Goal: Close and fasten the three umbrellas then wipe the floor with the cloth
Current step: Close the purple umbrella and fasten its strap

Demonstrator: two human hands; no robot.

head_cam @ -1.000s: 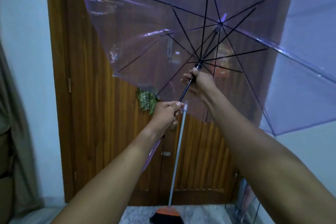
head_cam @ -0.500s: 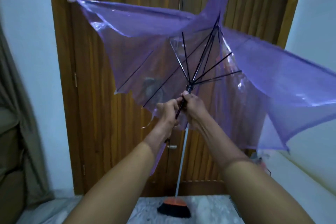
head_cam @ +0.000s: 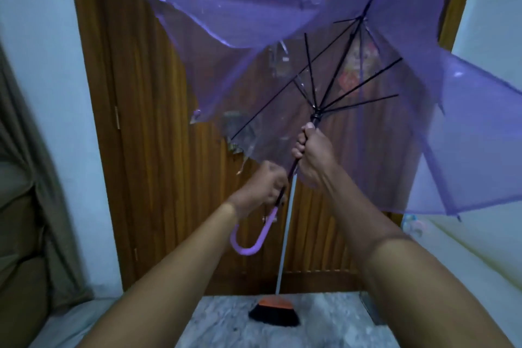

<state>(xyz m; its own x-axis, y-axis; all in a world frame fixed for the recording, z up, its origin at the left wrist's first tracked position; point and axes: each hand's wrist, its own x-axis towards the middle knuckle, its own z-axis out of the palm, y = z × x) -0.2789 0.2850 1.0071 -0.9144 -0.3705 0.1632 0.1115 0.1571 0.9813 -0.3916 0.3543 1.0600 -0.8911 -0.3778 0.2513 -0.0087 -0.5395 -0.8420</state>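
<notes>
Left hand and right hand farther apart than before, both tight around umbrella shaft.

Umbrella, partly collapsed and held aloft: translucent purple canopy (see-through where single, denser where layers overlap) slack, folded into loose panels that spread to the upper left and to the right; thin black stretchers fan upward from the black runner; dark shaft tilted, rising from lower left to upper right; lilac crook handle at the low end, hook curling leftward; left hand grips the shaft just above the handle; right hand grips it higher, just below the runner.
</notes>
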